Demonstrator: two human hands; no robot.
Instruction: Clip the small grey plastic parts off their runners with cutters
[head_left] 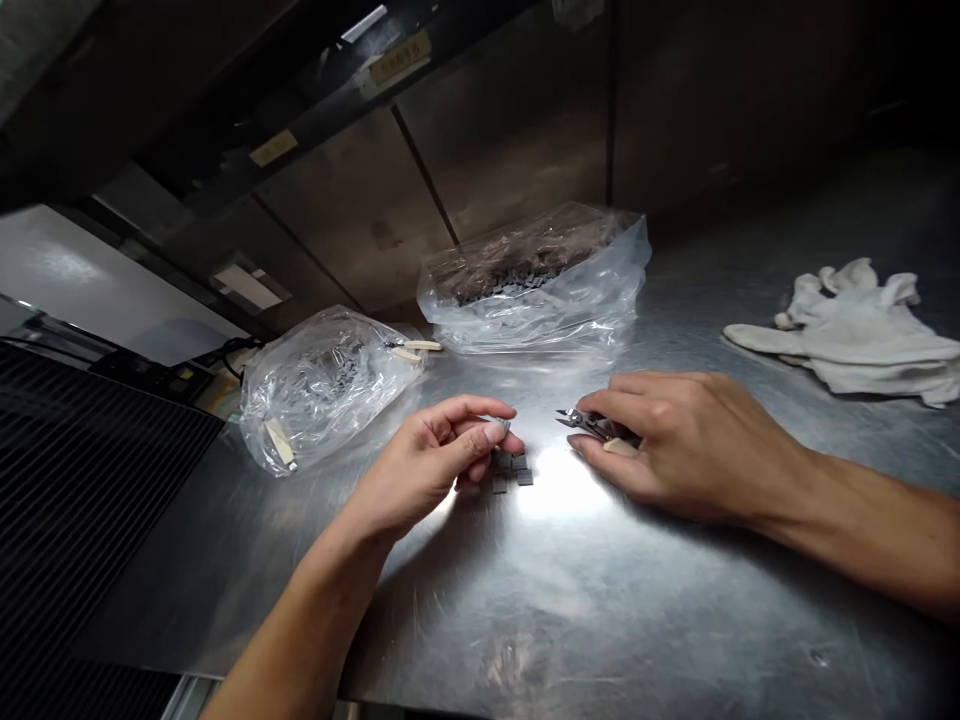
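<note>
Between the thumb and fingers of my left hand [442,445] is a small grey piece [504,426], mostly covered by the fingertips. Several flat dark grey pieces [524,477] lie on the metal table just below that hand. My right hand [675,440] is wrapped round a pair of side cutters [577,417] with a cream-coloured handle. The cutters' jaws are parted and point left at my left hand, with a gap between them and the grey piece. Most of the handles are hidden in my palm.
A clear plastic bag [532,320] of dark small pieces stands at the back. Another clear bag [322,400], with cream-handled items on it, lies back left. White work gloves [862,335] rest at the right. The metal table [600,620] ends at its front edge.
</note>
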